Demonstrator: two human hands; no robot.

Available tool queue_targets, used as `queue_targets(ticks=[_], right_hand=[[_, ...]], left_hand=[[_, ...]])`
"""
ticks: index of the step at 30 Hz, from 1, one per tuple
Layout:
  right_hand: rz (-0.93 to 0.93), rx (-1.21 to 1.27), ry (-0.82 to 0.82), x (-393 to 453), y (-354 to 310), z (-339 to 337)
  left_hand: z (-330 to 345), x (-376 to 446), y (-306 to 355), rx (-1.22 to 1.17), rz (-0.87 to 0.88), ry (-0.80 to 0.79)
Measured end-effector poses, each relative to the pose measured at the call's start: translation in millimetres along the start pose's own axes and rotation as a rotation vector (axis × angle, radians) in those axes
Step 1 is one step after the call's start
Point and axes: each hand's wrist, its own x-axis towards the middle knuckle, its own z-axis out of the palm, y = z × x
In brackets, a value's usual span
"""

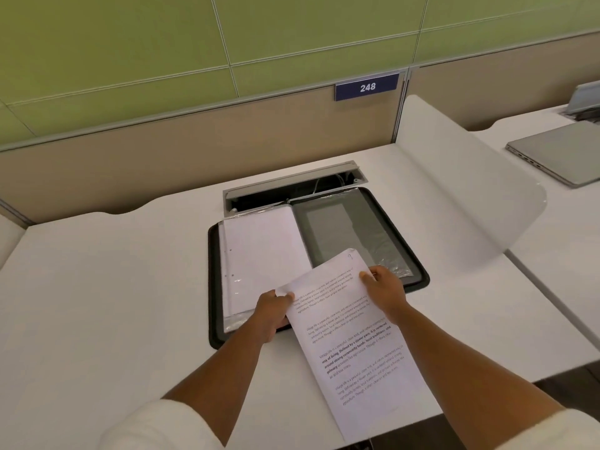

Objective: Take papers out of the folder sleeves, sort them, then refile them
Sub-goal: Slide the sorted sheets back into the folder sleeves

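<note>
Bench (pixel 97 287): white, partitioned booth; carries all items below.

Folder (pixel 215 287): black, zip-edged, lying open flat at bench centre, spine running away from the person. Left leaf holds a clear sleeve (pixel 233 321) with a white, mostly blank stack of papers (pixel 263 248) inside; punch holes show along its left margin. Right leaf holds a clear sleeve (pixel 354 235) that looks empty, with the dark backing showing through it.

Left hand (pixel 271 311): fingers curled, pinching the far-left corner of the printed sheet, and sitting over the near edge of the left sleeve.

Printed sheet (pixel 354 339): white, several text paragraphs, one in bold. Held by both hands above the folder's near edge and the bench. Long axis runs from far-left to near-right, skewed from the folder's spine; the near end overhangs the bench front towards the person.

Right hand (pixel 384 287): thumb on top, fingers beneath, gripping the sheet's far-right edge, over the near part of the right sleeve.

Judgement: the sheet is out of its sleeve. Both sleeves lie just ahead of the hands; the right hand is nearer the empty one, and refiling there would call for squaring the sheet to the spine first.

Far right: a translucent divider (pixel 470 196), then a closed grey laptop (pixel 558 152) on the neighbouring desk.
</note>
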Motion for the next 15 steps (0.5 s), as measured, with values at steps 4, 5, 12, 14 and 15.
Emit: queue_targets(ticks=[4,5,12,14,15], right_hand=[[-0.018,-0.006,0.034,6.8,10.5,-3.8],[-0.022,-0.005,0.033,8.3,12.6,-5.2],[-0.077,-0.045,0.082,17.5,33.6,-18.7],[-0.097,-0.070,0.083,18.8,40.6,-23.6],[-0.101,-0.078,0.083,19.6,43.9,-26.2]], left_hand=[[12.1,0.1,-4.8,0.006,-0.006,0.015],[14.7,-0.7,-5.4,0.004,-0.009,0.016],[32.5,-1.7,-6.7,0.126,0.024,0.010],[37.0,2.2,-6.9,0.203,0.072,0.062],[39.5,4.4,-6.7,0.257,0.104,0.099]])
